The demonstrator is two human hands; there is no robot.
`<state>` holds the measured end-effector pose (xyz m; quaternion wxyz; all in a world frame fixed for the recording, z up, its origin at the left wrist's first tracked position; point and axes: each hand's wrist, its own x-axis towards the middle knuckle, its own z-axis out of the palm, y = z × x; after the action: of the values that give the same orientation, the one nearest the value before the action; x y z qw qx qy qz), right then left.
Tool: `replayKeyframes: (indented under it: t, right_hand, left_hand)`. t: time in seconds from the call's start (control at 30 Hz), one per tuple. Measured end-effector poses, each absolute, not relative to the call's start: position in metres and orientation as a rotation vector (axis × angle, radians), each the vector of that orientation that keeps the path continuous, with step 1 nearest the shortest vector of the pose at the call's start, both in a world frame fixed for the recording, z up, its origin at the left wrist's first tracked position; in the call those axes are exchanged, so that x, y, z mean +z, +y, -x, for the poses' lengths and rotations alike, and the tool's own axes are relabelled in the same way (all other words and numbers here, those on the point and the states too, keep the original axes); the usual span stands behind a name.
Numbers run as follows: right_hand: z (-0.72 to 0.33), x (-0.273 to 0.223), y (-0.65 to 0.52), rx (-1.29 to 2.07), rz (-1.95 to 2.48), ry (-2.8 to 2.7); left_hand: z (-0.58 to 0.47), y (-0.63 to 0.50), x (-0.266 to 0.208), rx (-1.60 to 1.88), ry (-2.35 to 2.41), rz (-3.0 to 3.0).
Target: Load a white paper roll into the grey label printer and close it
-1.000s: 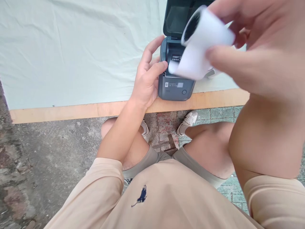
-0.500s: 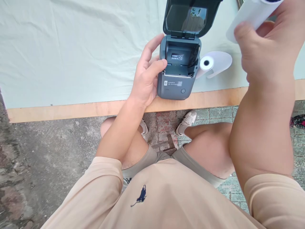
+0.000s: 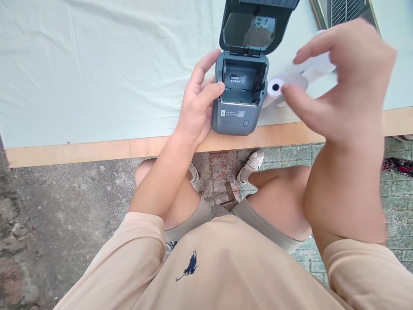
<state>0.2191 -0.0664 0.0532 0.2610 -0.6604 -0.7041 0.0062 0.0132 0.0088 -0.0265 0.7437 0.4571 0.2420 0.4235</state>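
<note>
My left hand (image 3: 200, 101) grips the left side of a dark grey label printer (image 3: 238, 116), its thumb over the rim of the paper bay. The printer's lid (image 3: 248, 30) is tipped up, and no roll is in the bay. My right hand (image 3: 345, 82) is open, thumb and index finger spread, hovering right of the printer. Near its thumb tip a small white paper roll (image 3: 275, 88) with a dark core lies by the printer, its loose end curling out. A second white paper roll (image 3: 321, 65) lies beyond, partly hidden behind my right hand.
A pale cloth (image 3: 112, 77) covers the table, whose bare wooden edge (image 3: 129, 147) faces me. At the back right is a framed object with a dark grille (image 3: 346, 10). My knees and shoes (image 3: 251, 165) are below the table edge.
My right hand has lowered leftward and let go of the larger paper roll, which now lies on the cloth. My left hand still holds the printer in nearly the same place.
</note>
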Motion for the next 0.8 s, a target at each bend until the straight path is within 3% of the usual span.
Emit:
replayKeyframes:
  t: [0.2, 0.37, 0.57, 0.73, 0.8]
  right_hand:
    - [-0.203, 0.049, -0.068, 0.075, 2.168, -2.035]
    - [-0.206, 0.046, -0.065, 0.068, 2.11, -2.042]
    - [-0.209, 0.057, -0.067, -0.108, 1.648, -1.851]
    - [-0.188, 0.073, -0.066, 0.221, 1.786, -1.787]
    - [-0.175, 0.078, -0.063, 0.182, 1.798, -1.908]
  left_hand:
    - [-0.013, 0.007, -0.025, 0.928, 0.544, -1.01]
    - [-0.013, 0.006, -0.022, 0.942, 0.531, -0.992]
    - [-0.011, 0.002, -0.016, 0.906, 0.595, -1.008]
    - [-0.013, 0.004, -0.021, 0.92, 0.571, -1.018]
    - [-0.014, 0.005, -0.023, 0.931, 0.556, -1.017]
